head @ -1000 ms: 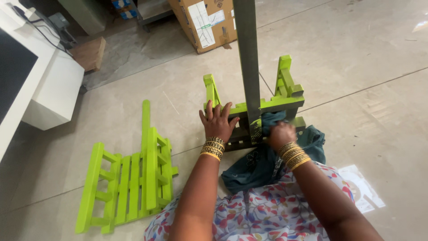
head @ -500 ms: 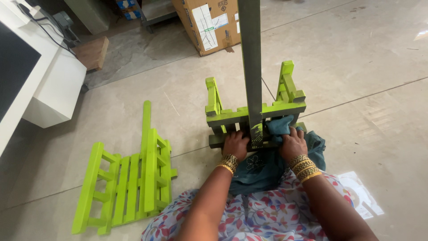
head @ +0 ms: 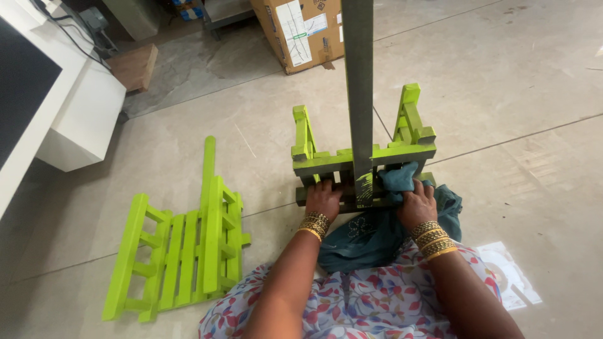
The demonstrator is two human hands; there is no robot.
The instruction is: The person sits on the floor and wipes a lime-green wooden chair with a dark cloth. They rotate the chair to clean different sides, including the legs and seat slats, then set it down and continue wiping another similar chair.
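She sits on the tiled floor, both arms stretched forward. Her left hand (head: 323, 198) grips the lower bar of the green wooden frame (head: 364, 157) standing before her knees, while her right hand (head: 418, 202) clutches a teal cloth (head: 377, 232) against it. A second ago the left hand lay spread higher up; now both sit low, closer together.

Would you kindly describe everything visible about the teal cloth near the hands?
The teal cloth is a soft, crumpled fabric with a faint flower pattern. It lies bunched on the tiled floor against the person's lap. The right hand grips its upper end and presses it to the green slatted frame, beside the dark upright post.
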